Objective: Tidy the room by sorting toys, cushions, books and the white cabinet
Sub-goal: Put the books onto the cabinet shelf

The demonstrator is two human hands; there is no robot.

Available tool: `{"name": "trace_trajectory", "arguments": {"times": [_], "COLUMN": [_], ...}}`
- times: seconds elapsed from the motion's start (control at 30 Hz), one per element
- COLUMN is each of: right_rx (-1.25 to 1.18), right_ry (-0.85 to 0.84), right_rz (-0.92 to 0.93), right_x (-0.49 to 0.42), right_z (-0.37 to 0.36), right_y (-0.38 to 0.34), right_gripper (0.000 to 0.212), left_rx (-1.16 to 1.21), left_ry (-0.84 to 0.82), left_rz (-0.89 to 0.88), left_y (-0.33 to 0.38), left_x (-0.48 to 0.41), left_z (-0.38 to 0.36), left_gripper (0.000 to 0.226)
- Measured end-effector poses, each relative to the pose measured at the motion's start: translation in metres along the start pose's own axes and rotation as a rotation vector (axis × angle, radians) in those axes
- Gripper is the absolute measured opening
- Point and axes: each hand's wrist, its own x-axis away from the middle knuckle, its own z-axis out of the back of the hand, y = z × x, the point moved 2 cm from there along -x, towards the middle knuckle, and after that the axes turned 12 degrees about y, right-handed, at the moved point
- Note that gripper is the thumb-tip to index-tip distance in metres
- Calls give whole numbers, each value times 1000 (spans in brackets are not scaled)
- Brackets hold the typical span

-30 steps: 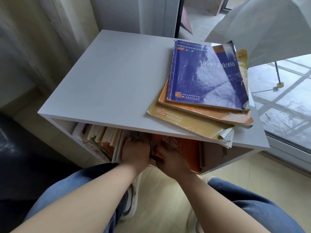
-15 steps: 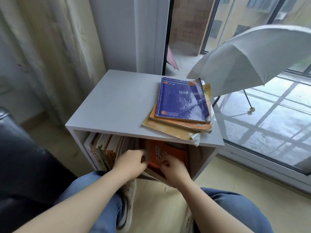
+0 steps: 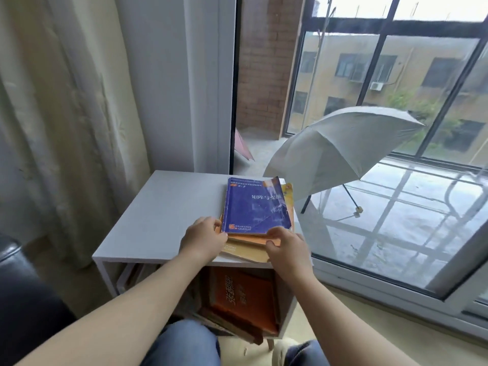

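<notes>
A small white cabinet (image 3: 161,207) stands by the window. On its top right lies a stack of books (image 3: 248,248) with a blue book (image 3: 257,204) uppermost over orange and yellow ones. My left hand (image 3: 203,240) grips the stack's near left corner. My right hand (image 3: 287,247) grips its near right edge, thumb on the orange book. Inside the cabinet an orange book (image 3: 243,299) leans among other books, partly hidden by my arms.
An open white umbrella (image 3: 340,146) sits on the balcony floor behind the glass door (image 3: 396,233) to the right. A curtain (image 3: 60,114) hangs at the left. A dark leather seat (image 3: 23,299) is at the lower left.
Both hands left the books inside the cabinet and rose to the stack on top, taking hold of its near corners. My view lifted and pulled back.
</notes>
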Motion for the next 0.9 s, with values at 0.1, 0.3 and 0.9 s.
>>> {"name": "trace_trajectory", "arguments": {"times": [0.1,0.3,0.9], "right_rx": [92,66,-284], "right_ry": [-36,-68,272], "right_rz": [-56,-172,-595], "right_x": [-16,-60,-76], "right_z": [1,-22,-35], "right_y": [11,21,61], "right_gripper": [36,48,12], "left_rx": [140,-136,27], "left_ry": [-198,-251,-158], "left_rz": [25,-37,181], "left_y": [1,-8,-26], "left_x": [-12,-29,-67], "left_z": [-14,-38,-45], "left_gripper": [51,62,41]}}
